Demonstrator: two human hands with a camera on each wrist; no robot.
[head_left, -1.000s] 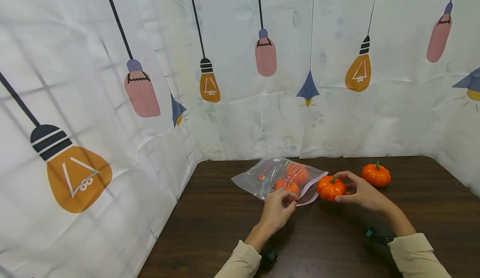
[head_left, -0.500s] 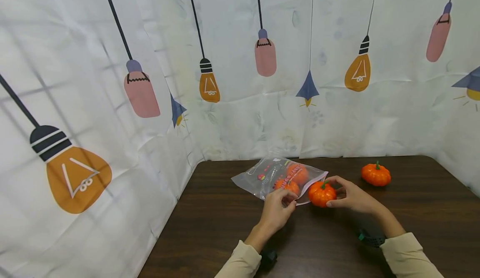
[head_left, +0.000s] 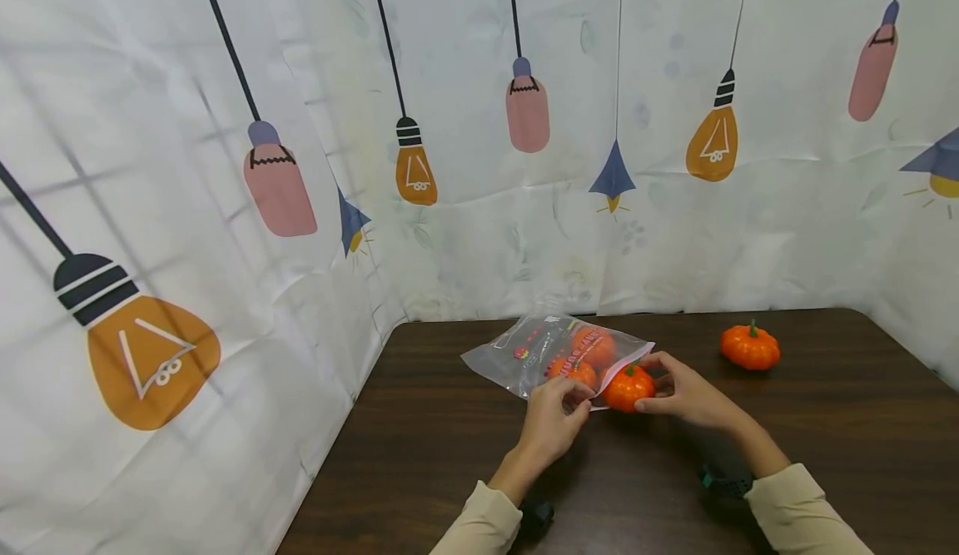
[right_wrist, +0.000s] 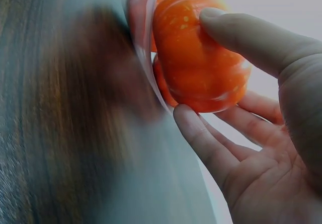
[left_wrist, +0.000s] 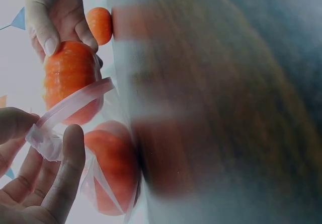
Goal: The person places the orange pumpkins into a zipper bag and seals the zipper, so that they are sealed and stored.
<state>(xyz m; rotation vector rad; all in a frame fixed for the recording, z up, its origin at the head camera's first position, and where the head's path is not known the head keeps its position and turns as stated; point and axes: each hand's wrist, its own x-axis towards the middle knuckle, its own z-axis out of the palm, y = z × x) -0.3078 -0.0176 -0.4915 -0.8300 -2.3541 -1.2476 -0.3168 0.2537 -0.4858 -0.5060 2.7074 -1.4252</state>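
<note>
We've got the clear plastic bag point(head_left: 490, 361) lying flat on the dark wood table point(head_left: 419, 472), so we're placing everything from there. Its mouth faces R as we look, edged w/ a pale pink strip. L hand point(head_left: 553, 422) is at the near side of the bag's mouth, pinching the strip btwn thumb & fingertips; our L wrist view shows plastic bunched in that pinch. R hand point(head_left: 689, 393) is just R of the bag, thumb on one side & fingers on the other, gripping an orange toy pumpkin point(head_left: 628, 390). That pumpkin sits right at the bag's mouth, btwn the two hands, green stem up. In the L wrist view the strip crosses in front of its lower part; we can't tell exactly how far in it is, or if its base touches the table. Inside the bag, seen thru the printed plastic, we count two more: the far pumpkin point(head_left: 593, 345) & the near pumpkin point(head_left: 572, 371), the latter just beyond the L hand's fingers. A spare pumpkin point(head_left: 751, 347) stands upright on the table, well R of the bag, past the R hand. On the near side of the bag we see cream sleeves point(head_left: 802, 507) & dark wrist gear point(head_left: 535, 519) under the arms. Behind the bag hangs a white cloth point(head_left: 487, 255) w/ printed orange bulbs, pink lamps & blue shades.
</note>
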